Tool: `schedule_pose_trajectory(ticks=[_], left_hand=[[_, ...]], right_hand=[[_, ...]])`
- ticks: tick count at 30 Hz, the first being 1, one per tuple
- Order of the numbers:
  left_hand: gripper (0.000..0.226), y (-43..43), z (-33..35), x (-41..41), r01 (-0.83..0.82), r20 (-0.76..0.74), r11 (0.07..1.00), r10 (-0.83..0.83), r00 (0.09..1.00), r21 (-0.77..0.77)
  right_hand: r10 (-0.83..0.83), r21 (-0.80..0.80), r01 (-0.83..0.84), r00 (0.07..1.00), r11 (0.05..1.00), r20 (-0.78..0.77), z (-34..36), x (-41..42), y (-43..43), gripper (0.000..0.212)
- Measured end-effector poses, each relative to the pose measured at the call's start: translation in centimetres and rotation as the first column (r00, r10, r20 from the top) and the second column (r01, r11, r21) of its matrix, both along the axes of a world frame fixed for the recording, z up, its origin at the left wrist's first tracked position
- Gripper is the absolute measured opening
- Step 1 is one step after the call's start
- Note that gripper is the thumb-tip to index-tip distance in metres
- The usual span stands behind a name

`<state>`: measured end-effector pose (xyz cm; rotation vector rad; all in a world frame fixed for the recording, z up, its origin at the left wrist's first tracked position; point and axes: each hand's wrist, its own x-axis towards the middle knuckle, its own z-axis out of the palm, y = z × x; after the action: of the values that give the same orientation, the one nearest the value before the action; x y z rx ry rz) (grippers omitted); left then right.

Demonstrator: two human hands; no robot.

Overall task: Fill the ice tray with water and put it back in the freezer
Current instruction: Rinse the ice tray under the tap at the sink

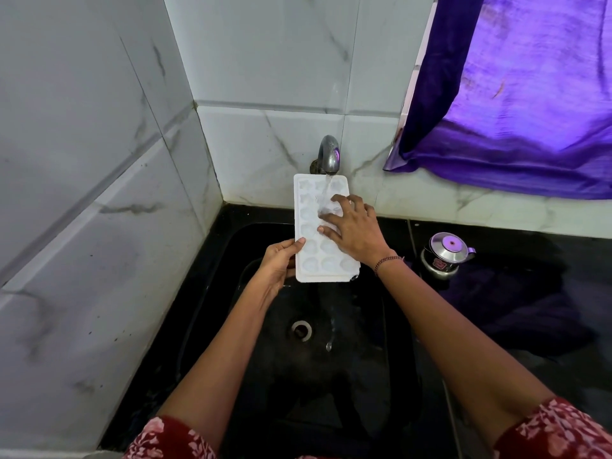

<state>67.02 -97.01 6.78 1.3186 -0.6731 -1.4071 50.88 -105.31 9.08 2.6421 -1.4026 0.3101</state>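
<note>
Sleeved arms (205, 376) hold tray (311, 251) under running tap (329, 154).
Left hand (278, 263) grips its near-left edge; right hand (356, 231) lies flat on top; tray runs lengthwise toward tap.

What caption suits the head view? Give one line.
Left hand holds the ice tray under the running tap above a black sink; right hand rests on its cells.
</note>
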Motion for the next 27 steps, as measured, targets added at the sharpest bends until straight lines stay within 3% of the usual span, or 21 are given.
schedule_pose_trajectory(ticks=[11, 19, 27], left_hand=[[0.014, 0.0, -0.6, -0.4, 0.049, -0.007, 0.999, -0.049, 0.999, 0.006], [0.013, -0.2, -0.5, -0.9, 0.085, -0.007, 0.996, -0.085, 0.996, 0.008], [0.014, -0.8, -0.5, -1.4, 0.111, 0.002, 0.994, -0.111, 0.994, 0.02]], right_hand=[[-0.001, -0.084, 0.007, 0.997, 0.996, 0.074, -0.3, 0.3, 0.6, 0.056], [0.016, -0.029, -0.016, 0.999, 0.999, 0.031, -0.7, 0.4, 0.6, 0.061], [0.003, 0.02, -0.003, 1.0, 1.0, 0.021, -0.4, -0.2, 0.3, 0.046]])
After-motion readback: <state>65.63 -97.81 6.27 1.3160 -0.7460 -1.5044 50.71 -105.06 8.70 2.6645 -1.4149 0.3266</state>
